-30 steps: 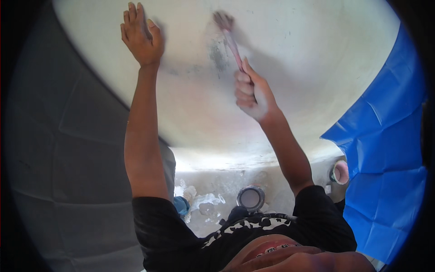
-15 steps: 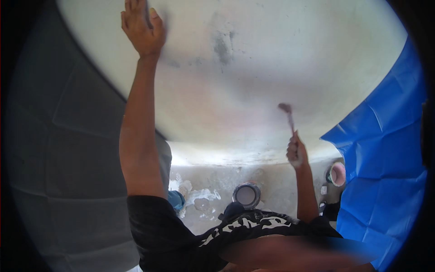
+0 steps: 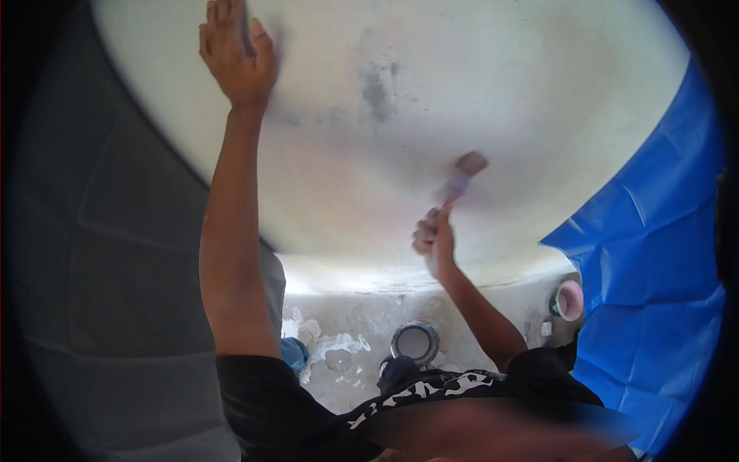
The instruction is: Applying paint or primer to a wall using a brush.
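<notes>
A large pale, smooth wall (image 3: pixel 331 192) fills the space before me, with a grey smudged patch (image 3: pixel 377 91) at its upper middle. My left hand (image 3: pixel 240 65) rests on the wall at the upper left, fingers stretched out, holding nothing. Lower and to the right, my right hand (image 3: pixel 435 240) grips a paintbrush (image 3: pixel 460 177) by its handle. The brush's dark bristle end points up and to the right over the wall; motion blurs it. Whether the bristles touch the surface I cannot tell.
A dark grey sheet (image 3: pixel 146 269) hangs at the left, a creased blue tarp (image 3: pixel 647 292) at the right. On the concrete floor (image 3: pixel 362 308) stand a round bucket (image 3: pixel 415 343) with grey content, a pink-lined bucket (image 3: pixel 570 300) and a blue container (image 3: pixel 294 353). White splatters mark the floor.
My right hand has swung left with the paintbrush, whose bristle end has turned from leaning left to leaning right. My left hand stays nearly in place.
</notes>
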`<control>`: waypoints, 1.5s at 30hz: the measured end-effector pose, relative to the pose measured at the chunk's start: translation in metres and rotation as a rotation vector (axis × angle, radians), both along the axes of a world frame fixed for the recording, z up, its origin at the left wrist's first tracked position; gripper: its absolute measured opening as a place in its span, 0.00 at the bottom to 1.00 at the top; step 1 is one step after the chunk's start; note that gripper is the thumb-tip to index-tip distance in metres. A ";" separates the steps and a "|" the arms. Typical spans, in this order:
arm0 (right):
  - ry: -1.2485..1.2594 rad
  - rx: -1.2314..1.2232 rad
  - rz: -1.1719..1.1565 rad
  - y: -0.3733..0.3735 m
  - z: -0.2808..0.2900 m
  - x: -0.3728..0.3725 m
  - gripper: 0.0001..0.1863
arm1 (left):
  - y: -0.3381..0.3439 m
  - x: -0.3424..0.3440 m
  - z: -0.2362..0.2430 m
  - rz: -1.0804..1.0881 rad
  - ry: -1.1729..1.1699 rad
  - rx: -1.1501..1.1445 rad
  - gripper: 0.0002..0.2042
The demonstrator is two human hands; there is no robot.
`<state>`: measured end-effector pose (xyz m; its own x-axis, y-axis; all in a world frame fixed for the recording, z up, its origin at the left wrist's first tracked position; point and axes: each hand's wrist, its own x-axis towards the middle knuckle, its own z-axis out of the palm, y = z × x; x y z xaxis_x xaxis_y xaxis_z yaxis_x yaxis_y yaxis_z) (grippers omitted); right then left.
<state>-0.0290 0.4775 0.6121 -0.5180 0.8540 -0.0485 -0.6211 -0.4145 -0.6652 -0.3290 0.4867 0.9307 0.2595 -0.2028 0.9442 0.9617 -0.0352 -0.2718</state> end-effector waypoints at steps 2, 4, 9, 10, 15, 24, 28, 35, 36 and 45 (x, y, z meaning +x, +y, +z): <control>-0.102 0.015 0.264 -0.025 0.006 -0.022 0.27 | -0.003 -0.002 0.000 -0.014 0.039 0.029 0.24; -0.168 0.173 0.353 -0.027 0.036 -0.037 0.27 | -0.006 0.000 -0.004 0.121 -0.131 -0.140 0.26; -0.197 0.406 0.329 0.008 0.159 -0.068 0.25 | -0.008 -0.013 -0.003 0.135 -0.094 -0.108 0.25; -0.200 0.394 0.321 0.017 0.154 -0.071 0.25 | -0.006 -0.012 -0.003 0.134 -0.109 -0.103 0.25; -0.728 0.783 -0.404 0.028 0.010 -0.055 0.20 | -0.005 -0.012 -0.003 0.175 -0.124 -0.096 0.25; -0.776 0.045 -0.192 -0.004 -0.134 0.054 0.30 | -0.005 -0.012 -0.007 0.162 -0.106 -0.098 0.24; 0.029 -0.080 -0.231 0.018 -0.015 0.061 0.30 | -0.004 -0.012 -0.007 0.152 -0.103 -0.112 0.24; 0.282 -0.149 0.243 -0.004 0.065 0.005 0.26 | 0.006 -0.014 0.000 -0.033 0.030 0.013 0.25; 0.261 -0.245 0.406 -0.018 0.059 -0.007 0.27 | 0.005 -0.021 -0.002 -0.012 0.024 -0.011 0.26; 0.708 -0.706 0.685 -0.011 -0.019 0.033 0.15 | 0.017 -0.004 -0.003 -0.018 -0.004 0.022 0.26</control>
<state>0.0038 0.4662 0.5928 -0.9525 0.2926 0.0842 -0.2658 -0.9340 0.2387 -0.3330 0.5037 0.9281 0.2520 -0.2280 0.9405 0.9620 -0.0467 -0.2690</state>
